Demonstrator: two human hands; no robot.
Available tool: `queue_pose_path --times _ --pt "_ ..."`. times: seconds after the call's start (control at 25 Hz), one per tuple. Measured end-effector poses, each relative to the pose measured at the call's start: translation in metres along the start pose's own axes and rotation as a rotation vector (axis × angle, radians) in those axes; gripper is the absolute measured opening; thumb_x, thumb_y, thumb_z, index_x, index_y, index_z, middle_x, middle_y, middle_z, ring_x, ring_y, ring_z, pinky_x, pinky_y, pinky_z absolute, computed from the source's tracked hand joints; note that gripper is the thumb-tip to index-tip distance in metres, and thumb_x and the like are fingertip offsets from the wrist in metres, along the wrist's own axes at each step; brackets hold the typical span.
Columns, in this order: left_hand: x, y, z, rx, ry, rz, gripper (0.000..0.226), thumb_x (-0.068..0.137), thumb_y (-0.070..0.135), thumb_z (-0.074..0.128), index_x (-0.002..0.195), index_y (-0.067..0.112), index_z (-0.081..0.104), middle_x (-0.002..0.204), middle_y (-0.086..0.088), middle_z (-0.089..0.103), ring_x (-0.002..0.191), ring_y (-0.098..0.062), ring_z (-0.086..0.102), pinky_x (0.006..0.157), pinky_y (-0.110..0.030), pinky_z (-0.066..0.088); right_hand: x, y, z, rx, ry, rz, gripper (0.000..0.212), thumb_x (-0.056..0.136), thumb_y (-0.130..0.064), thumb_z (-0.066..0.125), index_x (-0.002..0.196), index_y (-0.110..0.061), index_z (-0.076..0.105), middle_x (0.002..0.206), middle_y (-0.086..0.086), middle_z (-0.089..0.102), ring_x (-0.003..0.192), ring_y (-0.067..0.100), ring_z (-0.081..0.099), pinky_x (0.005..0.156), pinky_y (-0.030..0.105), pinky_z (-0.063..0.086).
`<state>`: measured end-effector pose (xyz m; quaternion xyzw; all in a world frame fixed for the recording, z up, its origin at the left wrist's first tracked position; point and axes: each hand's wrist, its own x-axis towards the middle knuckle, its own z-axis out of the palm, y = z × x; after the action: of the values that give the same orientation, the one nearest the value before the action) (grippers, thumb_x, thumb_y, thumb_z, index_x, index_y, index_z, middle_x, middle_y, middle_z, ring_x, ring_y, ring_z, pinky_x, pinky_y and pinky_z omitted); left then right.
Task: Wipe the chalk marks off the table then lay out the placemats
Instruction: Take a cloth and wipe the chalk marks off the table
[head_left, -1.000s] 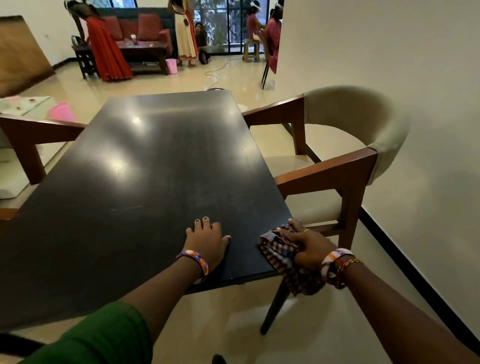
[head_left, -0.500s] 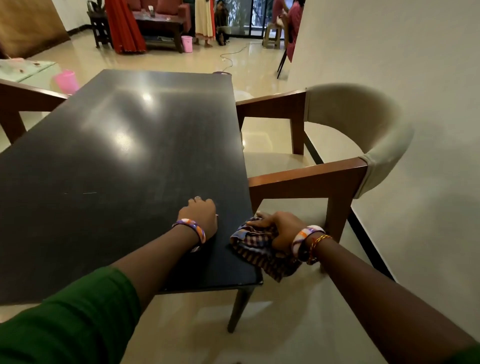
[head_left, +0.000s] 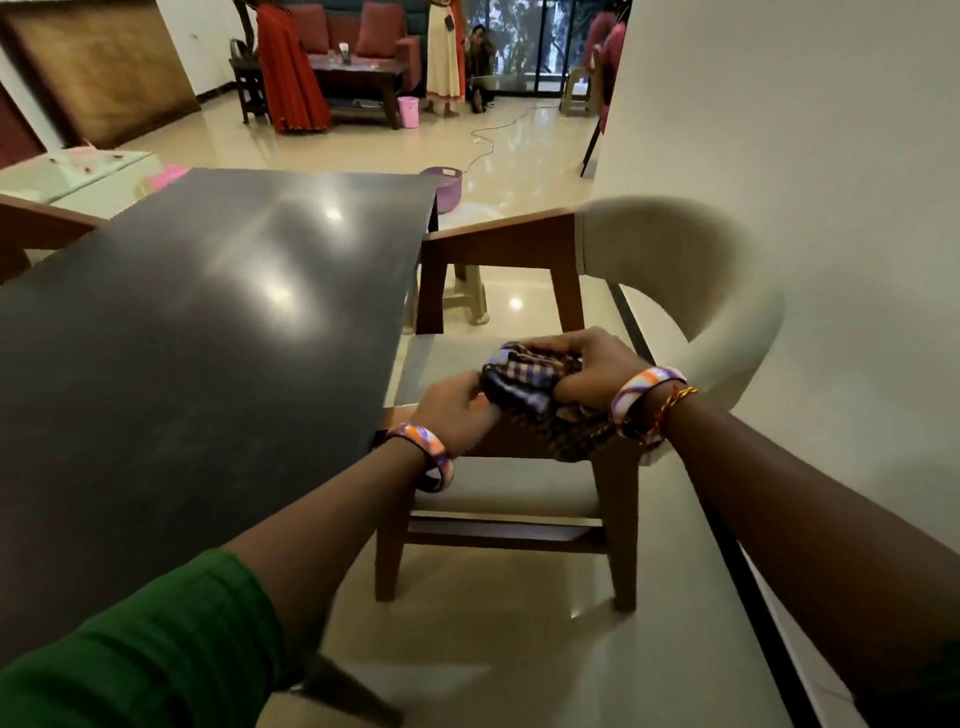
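The dark table (head_left: 197, 332) fills the left half of the view, its top glossy with light reflections and no chalk marks that I can make out. A bunched checked cloth (head_left: 524, 379) is held off the table's right edge, above the chair seat. My right hand (head_left: 592, 369) grips the cloth from the right with fingers curled over it. My left hand (head_left: 457, 410) holds the cloth's left end, just past the table edge. No placemats are in view.
A wooden armchair (head_left: 675, 270) with cream padding stands right of the table, against a white wall (head_left: 805, 156). Another chair's arm (head_left: 31, 223) shows at far left. A purple basin (head_left: 447, 182) and a cable lie on the floor beyond; people stand near a sofa at the back.
My left hand has lifted off the tabletop and joined the right hand on the cloth. Both hands and the cloth moved off the table to above the chair. My view has swung right.
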<state>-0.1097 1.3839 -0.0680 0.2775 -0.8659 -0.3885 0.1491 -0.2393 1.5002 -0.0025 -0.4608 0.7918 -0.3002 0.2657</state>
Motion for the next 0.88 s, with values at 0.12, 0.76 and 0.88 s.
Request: queue_pose_path --times 0.12,0.76,0.88 --pt "0.025 0.067 0.038 -0.727 -0.001 -0.236 0.016 0.093 0.018 0.052 0.107 0.013 0.058 0.100 -0.004 0.063 0.101 -0.023 0.055 0.082 -0.031 0.045 0.002 0.031 -0.054 0.271 0.071 -0.027 0.057 0.078 0.013 0.054 0.126 -0.016 0.058 0.095 0.007 0.064 0.056 -0.001 0.060 0.050 0.013 0.048" --pt "0.151 0.198 0.153 -1.300 0.261 -0.500 0.011 0.088 0.015 0.058 0.092 0.006 0.063 0.068 -0.009 0.072 0.074 -0.023 0.065 0.072 -0.035 0.053 0.047 0.155 -0.198 0.564 0.024 -0.057 0.051 0.085 -0.007 0.065 0.133 -0.011 0.050 0.120 0.009 0.058 0.082 0.006 0.059 0.059 0.011 0.053" --pt "0.192 0.194 0.171 -1.311 0.272 -0.533 0.017 0.087 0.015 0.061 0.100 0.005 0.063 0.103 -0.017 0.067 0.091 -0.030 0.064 0.080 -0.040 0.052 0.079 0.175 -0.219 0.401 0.119 -0.144 0.060 0.079 -0.005 0.070 0.135 -0.012 0.048 0.127 0.008 0.057 0.104 0.014 0.058 0.095 0.026 0.049"
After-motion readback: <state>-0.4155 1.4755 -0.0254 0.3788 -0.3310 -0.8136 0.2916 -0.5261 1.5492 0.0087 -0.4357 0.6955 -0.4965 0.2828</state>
